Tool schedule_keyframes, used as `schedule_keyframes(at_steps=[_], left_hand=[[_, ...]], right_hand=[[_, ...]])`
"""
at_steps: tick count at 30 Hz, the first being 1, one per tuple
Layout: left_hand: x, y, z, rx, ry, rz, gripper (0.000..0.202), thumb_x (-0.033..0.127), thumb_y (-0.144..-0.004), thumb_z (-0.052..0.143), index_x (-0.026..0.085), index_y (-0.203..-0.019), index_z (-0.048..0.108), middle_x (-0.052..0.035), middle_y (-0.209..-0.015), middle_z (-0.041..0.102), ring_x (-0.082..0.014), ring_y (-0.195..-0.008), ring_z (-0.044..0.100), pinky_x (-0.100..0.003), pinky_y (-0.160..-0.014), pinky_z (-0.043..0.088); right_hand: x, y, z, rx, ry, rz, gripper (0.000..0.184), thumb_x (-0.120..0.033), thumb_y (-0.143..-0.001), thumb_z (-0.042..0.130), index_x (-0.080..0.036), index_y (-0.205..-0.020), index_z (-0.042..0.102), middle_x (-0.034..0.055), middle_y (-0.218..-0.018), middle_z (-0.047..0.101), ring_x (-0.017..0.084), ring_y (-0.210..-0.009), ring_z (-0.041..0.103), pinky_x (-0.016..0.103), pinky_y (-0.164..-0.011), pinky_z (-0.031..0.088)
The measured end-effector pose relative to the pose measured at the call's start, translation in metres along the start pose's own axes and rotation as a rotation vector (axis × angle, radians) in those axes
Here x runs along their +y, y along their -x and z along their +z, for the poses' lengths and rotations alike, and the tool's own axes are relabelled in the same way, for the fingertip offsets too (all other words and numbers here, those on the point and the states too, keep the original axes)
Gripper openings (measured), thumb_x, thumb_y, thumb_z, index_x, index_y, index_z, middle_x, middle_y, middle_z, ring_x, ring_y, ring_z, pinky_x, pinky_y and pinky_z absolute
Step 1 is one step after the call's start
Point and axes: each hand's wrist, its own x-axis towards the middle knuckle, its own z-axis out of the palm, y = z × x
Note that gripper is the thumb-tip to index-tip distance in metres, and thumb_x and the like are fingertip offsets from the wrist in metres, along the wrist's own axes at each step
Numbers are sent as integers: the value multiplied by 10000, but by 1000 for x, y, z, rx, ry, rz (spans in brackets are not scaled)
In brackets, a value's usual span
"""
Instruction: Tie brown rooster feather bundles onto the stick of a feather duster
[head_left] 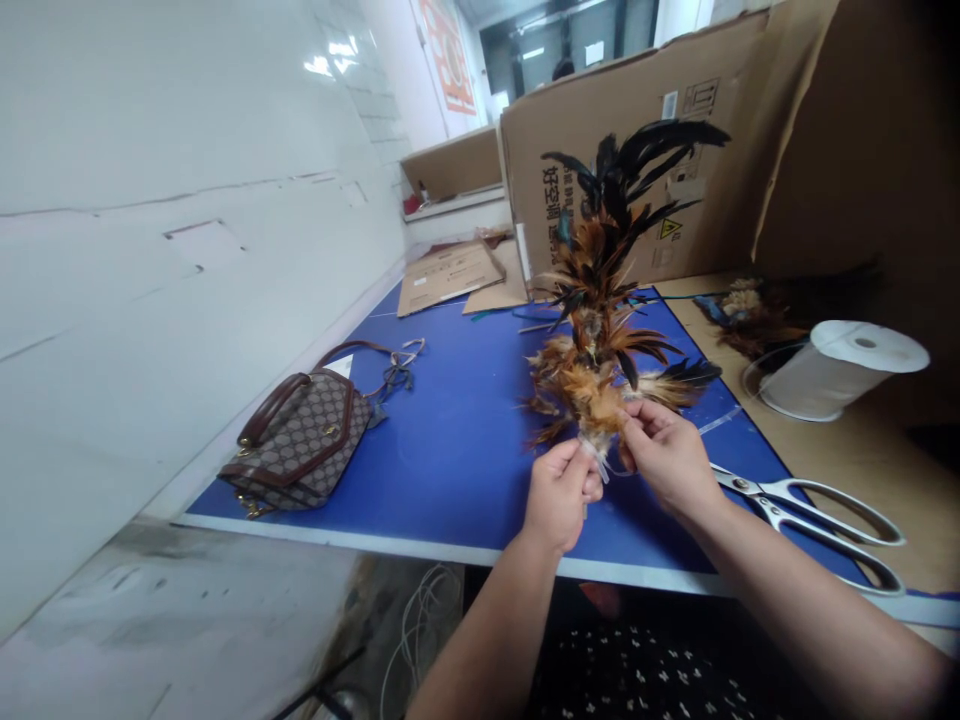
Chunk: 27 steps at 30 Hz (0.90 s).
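A tall bundle of feathers [592,270], black at the top and orange-brown lower down, stands upright in front of me over the blue mat [450,430]. My left hand [559,495] is closed around its pale lower end, where a whitish strip sticks out beside the thumb. Higher up on the right, my right hand [664,450] pinches at the orange feathers near the base; its fingertips partly hide what they hold. More feathers [675,385] lie on the mat just behind my right hand. Large scissors [810,510] rest beside my right forearm.
A patterned handbag [300,440] sits at the left, near the wall. To the right stand a white spool [832,370] and a dark feather pile [765,315]. A big cardboard box [720,200] rises at the back, with flat cardboard [446,280] to its left.
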Motion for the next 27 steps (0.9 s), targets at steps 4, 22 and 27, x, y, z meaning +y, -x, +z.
schedule_keyframes(at_steps=[4,22,27], left_hand=[[-2,1,2,-8,-12,-6,454,497,-840,798,137,-719,548,49,-587,429,-36,-494,347,-222,-480,204],[1,0,2,-9,100,-52,433,436,-819,829,135,-708,539,42,-612,437,-25,-493,326,-216,-474,166],[-2,1,2,-22,83,-53,443,457,-832,814,135,-707,536,40,-606,436,-28,-494,334,-218,-478,168]], right_hand=[[5,-1,-1,12,-17,26,383,-552,-819,755,-205,-854,599,-64,-480,488,99,-380,403,232,-384,290],[11,18,-12,-89,-131,6,436,-482,-817,807,-222,-1126,642,36,-969,670,125,-593,549,274,-511,492],[17,20,-15,-124,-5,41,380,-508,-808,823,-198,-995,709,8,-773,637,107,-562,477,245,-505,407]])
